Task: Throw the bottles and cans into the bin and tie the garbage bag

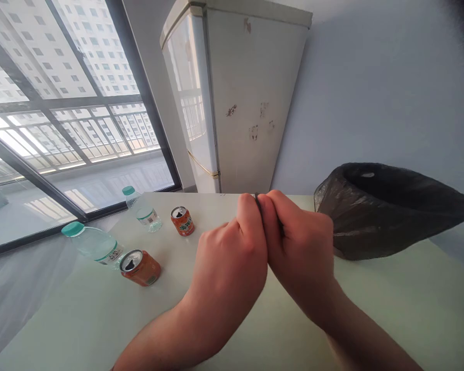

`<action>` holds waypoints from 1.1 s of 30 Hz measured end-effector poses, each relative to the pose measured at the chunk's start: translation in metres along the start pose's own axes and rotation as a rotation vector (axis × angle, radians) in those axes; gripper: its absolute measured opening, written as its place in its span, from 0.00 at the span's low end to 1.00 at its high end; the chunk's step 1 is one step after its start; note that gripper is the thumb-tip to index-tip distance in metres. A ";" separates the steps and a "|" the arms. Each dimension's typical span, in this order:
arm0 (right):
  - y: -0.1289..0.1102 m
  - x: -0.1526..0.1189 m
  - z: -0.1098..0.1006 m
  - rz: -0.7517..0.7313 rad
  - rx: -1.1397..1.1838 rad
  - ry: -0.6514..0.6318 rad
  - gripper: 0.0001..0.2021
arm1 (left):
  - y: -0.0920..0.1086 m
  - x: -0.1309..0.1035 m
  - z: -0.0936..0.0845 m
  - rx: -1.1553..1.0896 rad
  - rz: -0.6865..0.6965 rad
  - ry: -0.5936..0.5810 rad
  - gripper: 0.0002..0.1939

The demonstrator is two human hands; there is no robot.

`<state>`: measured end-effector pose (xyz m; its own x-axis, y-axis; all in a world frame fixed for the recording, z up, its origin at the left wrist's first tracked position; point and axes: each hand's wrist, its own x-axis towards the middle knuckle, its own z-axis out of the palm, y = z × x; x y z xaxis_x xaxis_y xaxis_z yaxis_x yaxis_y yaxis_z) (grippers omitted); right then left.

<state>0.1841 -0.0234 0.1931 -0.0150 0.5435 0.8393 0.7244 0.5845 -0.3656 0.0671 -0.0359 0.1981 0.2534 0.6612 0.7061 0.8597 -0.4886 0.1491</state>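
Note:
My left hand (230,252) and my right hand (299,247) are both closed into fists, pressed together above the table. A thin black strip (258,202) shows between the knuckles, pinched by both hands. The fingers hide most of it, so I cannot make out its kind. Left of my hands stand two opened orange drink cans, a nearer one (140,273) and a farther one (183,224). Beside them are two clear plastic bottles with green caps, one nearer (96,247) and one farther (144,210).
A black plastic bag (355,232) stands with its mouth wide on the right of the pale table (73,324). Behind the table's far edge is a white refrigerator (251,77) against the wall. Large glass windows (85,123) are at the left.

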 end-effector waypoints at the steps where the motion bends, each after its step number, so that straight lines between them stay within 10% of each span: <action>1: 0.000 0.000 0.000 -0.002 -0.001 0.003 0.19 | 0.000 0.000 0.000 0.003 0.004 0.003 0.15; 24: -0.002 -0.002 0.003 0.027 -0.019 0.025 0.19 | -0.001 -0.001 0.002 -0.080 -0.044 -0.031 0.10; 33: 0.005 0.010 -0.011 0.082 0.054 -0.009 0.21 | -0.009 0.011 0.000 -0.621 -0.209 -0.121 0.13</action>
<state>0.1955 -0.0215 0.2045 0.0362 0.5959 0.8023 0.6852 0.5696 -0.4539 0.0625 -0.0243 0.2044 0.1883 0.8193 0.5415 0.4897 -0.5563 0.6713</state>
